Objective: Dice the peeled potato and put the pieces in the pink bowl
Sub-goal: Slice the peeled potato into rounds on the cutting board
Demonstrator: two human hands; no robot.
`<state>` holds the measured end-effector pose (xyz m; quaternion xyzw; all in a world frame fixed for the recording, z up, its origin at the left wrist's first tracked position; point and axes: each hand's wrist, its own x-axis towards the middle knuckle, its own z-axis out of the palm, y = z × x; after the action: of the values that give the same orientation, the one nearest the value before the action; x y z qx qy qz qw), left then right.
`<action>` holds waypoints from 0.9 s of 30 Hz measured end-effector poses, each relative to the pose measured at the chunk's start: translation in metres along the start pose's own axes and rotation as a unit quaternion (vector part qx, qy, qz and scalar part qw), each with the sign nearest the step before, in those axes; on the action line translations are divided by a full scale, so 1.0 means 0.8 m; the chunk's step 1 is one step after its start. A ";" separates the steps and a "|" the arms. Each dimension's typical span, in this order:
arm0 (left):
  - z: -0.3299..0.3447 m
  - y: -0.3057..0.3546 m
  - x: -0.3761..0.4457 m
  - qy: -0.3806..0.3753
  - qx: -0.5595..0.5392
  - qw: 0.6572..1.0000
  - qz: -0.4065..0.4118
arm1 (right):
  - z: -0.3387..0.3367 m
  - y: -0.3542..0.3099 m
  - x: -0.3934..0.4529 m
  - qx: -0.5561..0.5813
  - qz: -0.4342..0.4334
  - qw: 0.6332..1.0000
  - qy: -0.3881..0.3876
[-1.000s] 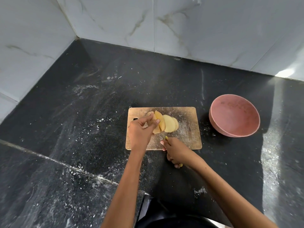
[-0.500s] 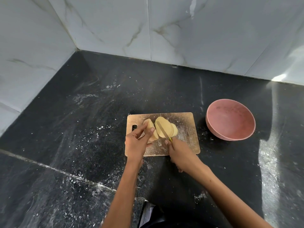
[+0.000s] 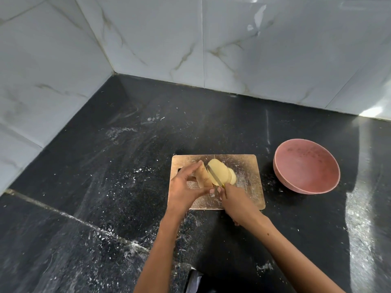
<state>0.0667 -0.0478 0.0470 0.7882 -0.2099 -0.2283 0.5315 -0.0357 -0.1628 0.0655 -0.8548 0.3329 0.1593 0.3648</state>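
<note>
A peeled potato (image 3: 204, 174) is held on a wooden cutting board (image 3: 246, 182) by the left hand (image 3: 185, 188), whose thumb and fingers are curled around the uncut end from either side. Several pale slices (image 3: 222, 174) already cut from it are seen leaning together just to its right, on the board. A knife (image 3: 214, 176) with a yellow handle is gripped by the right hand (image 3: 238, 203), fingers wrapped round the handle, and its thin blade is set between the uncut piece and the slices. The board is placed on a black stone desk (image 3: 105, 176) dusted with white specks, in a corner formed by marbled white wall tiles (image 3: 254, 49). The pink bowl (image 3: 306, 166) is seen standing on the desk to the right of the board, apart from it, with no potato pieces visible inside. Both forearms are extended from the bottom of the frame.
</note>
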 end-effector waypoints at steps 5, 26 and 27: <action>0.001 -0.011 0.005 -0.016 0.062 0.998 0.022 | 0.005 -0.003 0.002 -0.033 -0.014 0.999 0.007; 0.000 -0.024 0.006 0.027 0.073 0.997 0.025 | -0.010 0.022 -0.040 0.034 -0.046 0.998 0.029; 0.000 -0.025 0.006 0.028 0.069 0.997 0.021 | -0.011 0.019 -0.038 0.039 -0.060 0.997 0.041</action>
<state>0.0722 -0.0439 0.0277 0.8245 -0.2266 -0.1801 0.4862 -0.0683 -0.1634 0.0792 -0.8644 0.3016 0.0884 0.3925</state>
